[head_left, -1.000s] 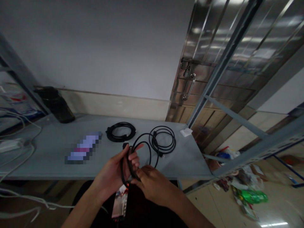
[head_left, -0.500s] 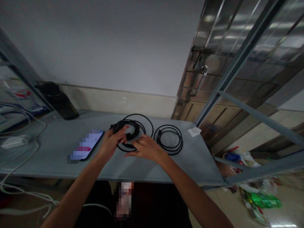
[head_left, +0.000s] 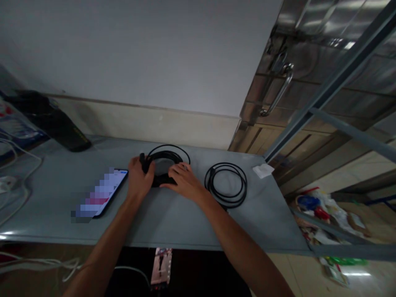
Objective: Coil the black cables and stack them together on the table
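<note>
A coil of black cable (head_left: 165, 155) lies on the grey tabletop (head_left: 182, 220), with both hands at its sides. My left hand (head_left: 140, 175) is closed around the coil's left side, where a thick dark end stands up by the thumb. On the right side, my right hand (head_left: 183, 176) grips the coil with bent fingers and the thumb toward the front. One loose loop arcs out behind the bundle. A second coil of black cable (head_left: 227, 202) rests flat to the right, touched by neither hand.
Left of my hands lies a phone (head_left: 107, 192) with its screen lit. A dark bottle (head_left: 69, 130) leans at the back left, near white cables (head_left: 34, 175). Crumpled white paper (head_left: 263, 170) is at the right end, beside a metal frame post (head_left: 297, 126). Another phone (head_left: 161, 266) shows below the table edge.
My hands have closed onto the coil, and its loops are gathered more tightly. My right hand has moved from its near side onto its right side. The view has shifted slightly.
</note>
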Demonstrator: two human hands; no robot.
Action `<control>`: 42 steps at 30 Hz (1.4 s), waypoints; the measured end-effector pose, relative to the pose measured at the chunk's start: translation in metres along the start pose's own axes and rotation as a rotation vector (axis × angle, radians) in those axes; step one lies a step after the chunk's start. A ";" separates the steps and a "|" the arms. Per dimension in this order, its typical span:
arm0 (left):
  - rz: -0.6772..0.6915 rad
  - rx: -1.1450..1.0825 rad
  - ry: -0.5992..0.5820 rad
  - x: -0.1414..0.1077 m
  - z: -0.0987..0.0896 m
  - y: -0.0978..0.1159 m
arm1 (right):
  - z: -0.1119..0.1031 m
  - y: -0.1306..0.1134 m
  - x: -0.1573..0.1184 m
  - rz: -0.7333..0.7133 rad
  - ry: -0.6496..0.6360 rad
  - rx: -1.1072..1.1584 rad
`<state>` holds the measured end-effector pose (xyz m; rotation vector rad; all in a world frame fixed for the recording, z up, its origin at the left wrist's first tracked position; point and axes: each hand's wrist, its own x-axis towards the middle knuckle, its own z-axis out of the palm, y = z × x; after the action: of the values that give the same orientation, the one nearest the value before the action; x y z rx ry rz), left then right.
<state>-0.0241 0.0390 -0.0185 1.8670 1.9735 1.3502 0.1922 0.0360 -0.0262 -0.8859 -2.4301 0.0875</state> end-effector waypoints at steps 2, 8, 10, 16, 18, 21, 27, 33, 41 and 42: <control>0.005 -0.013 -0.008 -0.002 0.001 -0.002 | 0.000 0.001 -0.001 0.024 -0.020 0.048; -0.021 -0.013 -0.030 -0.004 0.002 -0.010 | 0.004 0.001 -0.003 0.032 -0.015 0.055; -0.029 -0.009 -0.044 -0.005 0.003 -0.013 | 0.003 0.000 -0.004 0.029 -0.012 0.041; -0.027 0.027 -0.087 -0.009 0.001 -0.016 | 0.004 -0.001 -0.006 0.029 -0.014 -0.015; -0.040 0.023 -0.072 -0.010 -0.001 -0.016 | 0.005 -0.002 -0.006 0.034 -0.025 -0.034; -0.069 -0.008 -0.078 -0.011 -0.003 -0.015 | 0.004 -0.003 -0.007 0.033 -0.022 -0.045; -0.034 -0.067 -0.114 -0.011 -0.001 -0.015 | -0.001 -0.005 -0.010 0.032 0.002 -0.047; -0.023 -0.076 -0.110 -0.011 -0.002 -0.014 | -0.003 -0.007 -0.010 0.066 0.020 0.004; -0.026 -0.106 -0.112 -0.013 -0.007 -0.015 | -0.002 -0.011 -0.005 0.081 0.016 0.072; -0.030 -0.102 -0.109 -0.013 -0.007 -0.015 | -0.002 -0.011 -0.005 0.081 0.018 0.063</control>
<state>-0.0369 0.0272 -0.0302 1.8168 1.8370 1.2860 0.1901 0.0241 -0.0241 -0.9519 -2.3614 0.1842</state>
